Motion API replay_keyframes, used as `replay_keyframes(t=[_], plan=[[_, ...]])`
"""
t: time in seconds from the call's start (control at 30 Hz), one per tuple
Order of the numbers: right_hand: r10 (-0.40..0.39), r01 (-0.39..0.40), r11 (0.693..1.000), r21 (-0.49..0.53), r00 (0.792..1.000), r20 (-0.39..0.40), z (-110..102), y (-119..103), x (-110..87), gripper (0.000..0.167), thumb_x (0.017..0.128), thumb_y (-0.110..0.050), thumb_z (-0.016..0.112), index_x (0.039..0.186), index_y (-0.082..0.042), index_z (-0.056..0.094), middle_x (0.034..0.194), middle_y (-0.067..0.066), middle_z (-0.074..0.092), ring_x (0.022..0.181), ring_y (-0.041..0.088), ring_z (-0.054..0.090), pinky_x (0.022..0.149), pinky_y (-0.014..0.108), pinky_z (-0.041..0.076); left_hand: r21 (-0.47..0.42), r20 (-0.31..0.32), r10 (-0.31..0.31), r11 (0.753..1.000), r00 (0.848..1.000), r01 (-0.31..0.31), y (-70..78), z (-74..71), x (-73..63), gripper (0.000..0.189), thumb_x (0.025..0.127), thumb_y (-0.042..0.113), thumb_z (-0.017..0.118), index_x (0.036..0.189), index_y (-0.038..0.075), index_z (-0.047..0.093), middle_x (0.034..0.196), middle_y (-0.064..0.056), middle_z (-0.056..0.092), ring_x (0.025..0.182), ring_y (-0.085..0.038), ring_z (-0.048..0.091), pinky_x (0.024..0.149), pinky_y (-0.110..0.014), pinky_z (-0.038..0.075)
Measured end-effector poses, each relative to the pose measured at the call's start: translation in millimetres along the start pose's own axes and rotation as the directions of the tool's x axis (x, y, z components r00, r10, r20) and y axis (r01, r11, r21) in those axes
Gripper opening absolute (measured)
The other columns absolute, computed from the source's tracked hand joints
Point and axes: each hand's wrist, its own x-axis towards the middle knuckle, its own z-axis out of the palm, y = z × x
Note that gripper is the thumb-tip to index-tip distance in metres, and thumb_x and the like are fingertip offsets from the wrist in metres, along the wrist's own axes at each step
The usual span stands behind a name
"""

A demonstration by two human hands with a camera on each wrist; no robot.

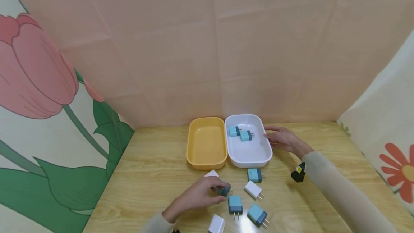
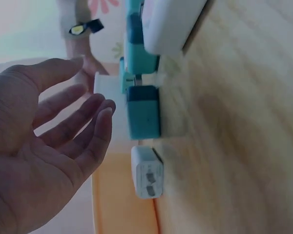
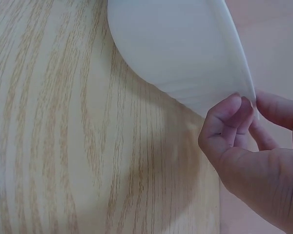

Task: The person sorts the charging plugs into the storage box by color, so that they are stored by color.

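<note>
My left hand (image 1: 207,191) is around a blue charger plug (image 1: 225,190) on the table, its thumb and fingers on either side. In the left wrist view the fingers are loosely bent with nothing between them, and a blue plug (image 2: 144,114) stands just beyond the fingertips. A white charger plug (image 1: 212,173) lies by that hand, partly hidden. At the right rim of the white tray (image 1: 249,159), my right hand (image 1: 284,140) holds the edge between thumb and bent fingers. Two blue plugs (image 1: 246,135) lie inside this tray.
An orange tray (image 1: 207,166) stands against the white tray's left side. Nearer the front lie more blue plugs (image 1: 235,203) and white plugs (image 1: 253,190), prongs pointing various ways. A pink cloth wall (image 1: 220,64) rises behind the wooden table (image 1: 155,161).
</note>
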Motion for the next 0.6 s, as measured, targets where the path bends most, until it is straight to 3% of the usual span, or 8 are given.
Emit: replay_keyframes(t=[0.1, 0.27, 0.47, 0.6], plan=[[0.003, -0.003, 1.000, 0.012, 1.000, 0.005, 1, 1, 0.0, 0.071, 0.105, -0.025, 0.066, 0.165, -0.011, 0.031, 0.153, 0.017, 0.048, 0.114, 0.021, 0.056, 0.094, 0.030, 0.059, -0.012, -0.021, 0.039, 0.999, 0.999, -0.039, -1.2, 7.0, -3.8, 0.032, 0.095, 0.015, 0.079, 0.125, 0.004, 0.073, 0.118, -0.010, 0.078, 0.101, -0.014, 0.075, 0.088, -0.019, 0.060], [-0.003, 0.003, 1.000, 0.011, 1.000, 0.009, 0, 3, -0.4, 0.070, 0.106, -0.024, 0.064, 0.165, -0.010, 0.030, 0.154, 0.018, 0.048, 0.113, 0.021, 0.057, 0.094, 0.030, 0.059, -0.023, -0.050, 0.053, 0.998, 0.997, -0.054, -5.7, 18.6, -7.6, 0.033, 0.096, 0.017, 0.078, 0.126, 0.005, 0.073, 0.124, -0.009, 0.077, 0.106, -0.009, 0.074, 0.091, -0.018, 0.059], [-0.001, 0.000, 1.000, 0.015, 1.000, 0.011, -1, 2, -1.7, 0.071, 0.106, -0.024, 0.065, 0.166, -0.010, 0.029, 0.158, 0.020, 0.045, 0.113, 0.022, 0.058, 0.095, 0.031, 0.060, -0.013, -0.091, 0.053, 0.998, 0.994, -0.054, -8.5, 27.4, -10.0, 0.032, 0.095, 0.016, 0.079, 0.125, 0.005, 0.074, 0.128, -0.008, 0.076, 0.108, -0.011, 0.074, 0.092, -0.021, 0.060], [0.003, -0.003, 1.000, 0.024, 1.000, 0.013, 0, 0, -0.8, 0.070, 0.106, -0.024, 0.064, 0.166, -0.011, 0.029, 0.160, 0.020, 0.043, 0.115, 0.022, 0.057, 0.097, 0.031, 0.060, 0.007, -0.090, 0.035, 0.999, 0.995, -0.035, -7.9, 29.3, -10.8, 0.033, 0.095, 0.017, 0.079, 0.126, 0.008, 0.074, 0.127, -0.001, 0.077, 0.108, -0.009, 0.072, 0.092, -0.020, 0.059]])
